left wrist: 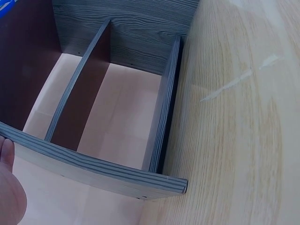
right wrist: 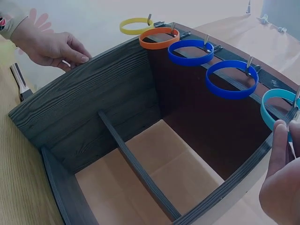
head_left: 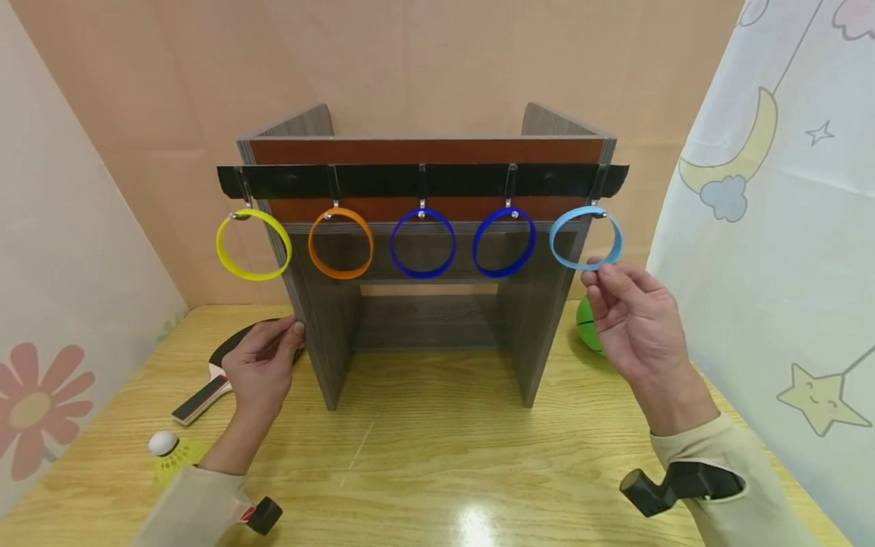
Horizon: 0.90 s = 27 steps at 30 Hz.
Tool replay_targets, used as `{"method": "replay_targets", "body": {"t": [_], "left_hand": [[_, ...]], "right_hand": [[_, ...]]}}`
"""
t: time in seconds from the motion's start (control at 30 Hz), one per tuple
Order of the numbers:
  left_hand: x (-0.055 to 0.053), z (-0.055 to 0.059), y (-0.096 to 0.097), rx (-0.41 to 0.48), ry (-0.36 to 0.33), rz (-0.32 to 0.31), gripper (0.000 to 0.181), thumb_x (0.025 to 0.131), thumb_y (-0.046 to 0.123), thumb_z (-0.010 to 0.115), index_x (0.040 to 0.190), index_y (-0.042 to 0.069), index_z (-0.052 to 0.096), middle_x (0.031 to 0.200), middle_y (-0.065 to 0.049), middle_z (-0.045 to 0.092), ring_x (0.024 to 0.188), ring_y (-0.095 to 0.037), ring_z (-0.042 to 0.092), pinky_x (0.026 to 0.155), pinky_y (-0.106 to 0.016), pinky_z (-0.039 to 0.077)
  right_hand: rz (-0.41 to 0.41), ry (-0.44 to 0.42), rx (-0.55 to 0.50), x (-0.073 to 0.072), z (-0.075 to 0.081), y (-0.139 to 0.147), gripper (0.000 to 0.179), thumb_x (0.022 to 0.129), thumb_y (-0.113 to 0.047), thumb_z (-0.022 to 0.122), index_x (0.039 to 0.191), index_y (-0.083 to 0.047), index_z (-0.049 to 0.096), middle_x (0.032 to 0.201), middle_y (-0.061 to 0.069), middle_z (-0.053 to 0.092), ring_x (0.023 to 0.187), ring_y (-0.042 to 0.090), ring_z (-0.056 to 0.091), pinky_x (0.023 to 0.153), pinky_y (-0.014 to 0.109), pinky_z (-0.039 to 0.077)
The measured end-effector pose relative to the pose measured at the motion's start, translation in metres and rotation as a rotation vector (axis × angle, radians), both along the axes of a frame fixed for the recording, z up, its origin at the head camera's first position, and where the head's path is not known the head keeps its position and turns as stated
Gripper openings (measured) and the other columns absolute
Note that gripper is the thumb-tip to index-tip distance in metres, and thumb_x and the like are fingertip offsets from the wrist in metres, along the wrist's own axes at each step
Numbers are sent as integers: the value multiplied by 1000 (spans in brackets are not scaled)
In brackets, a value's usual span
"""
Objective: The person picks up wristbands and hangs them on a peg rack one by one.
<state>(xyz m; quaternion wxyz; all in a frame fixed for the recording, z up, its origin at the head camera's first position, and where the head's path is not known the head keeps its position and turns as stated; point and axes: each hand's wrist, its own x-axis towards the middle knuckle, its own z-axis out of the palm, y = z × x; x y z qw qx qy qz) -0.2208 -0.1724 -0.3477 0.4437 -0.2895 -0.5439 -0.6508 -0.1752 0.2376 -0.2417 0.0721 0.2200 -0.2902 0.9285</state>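
Several silicone wristbands hang from metal hooks along a black strip [head_left: 379,182] on a grey wooden shelf [head_left: 307,289]. From left to right they are a yellow wristband [head_left: 282,262], an orange wristband [head_left: 370,254], two dark blue ones [head_left: 452,254] and a light blue wristband [head_left: 613,256]. My right hand [head_left: 642,319] pinches the light blue band's lower edge between thumb and fingers; its top is at the rightmost hook. My left hand [head_left: 263,365] holds the front edge of the shelf's left side panel [left wrist: 89,164]. Some left fingers are hidden behind that panel.
A table tennis paddle [head_left: 205,399] lies left of the shelf, partly behind my left hand. Nearer stands a yellow shuttlecock [head_left: 174,456], partly covered by my sleeve. A green ball [head_left: 586,327] sits right of the shelf. Printed cloth [head_left: 772,251] borders the wooden table [head_left: 424,441].
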Motion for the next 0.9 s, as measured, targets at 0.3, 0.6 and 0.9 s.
{"method": "replay_targets", "body": {"t": [0.3, 0.6, 0.9], "left_hand": [[-1, -1, 1, 3, -12, -5, 16, 75, -29, 58, 90, -25, 62, 83, -15, 67, 71, -14, 66, 66, -19, 55], [-2, -3, -3, -2, -22, 8, 16, 74, -29, 59, 89, -25, 62, 83, -15, 67, 70, -13, 66, 66, -19, 55], [-1, 1, -3, -4, -17, 15, 15, 75, -29, 59, 89, -25, 62, 82, -13, 68, 70, -13, 66, 66, -18, 55]], "right_hand": [[-69, -56, 110, 3, -13, 4, 19, 93, 10, 50, 88, 9, 69, 85, 19, 68, 77, 23, 68, 69, 23, 56], [-29, 14, 385, 14, -51, 8, 24, 92, 15, 48, 95, 5, 70, 88, 13, 68, 79, 21, 67, 71, 24, 56], [-43, -55, 845, 32, -95, 10, 18, 90, 8, 57, 91, -5, 69, 84, 5, 67, 75, 17, 67, 67, 30, 57]]}}
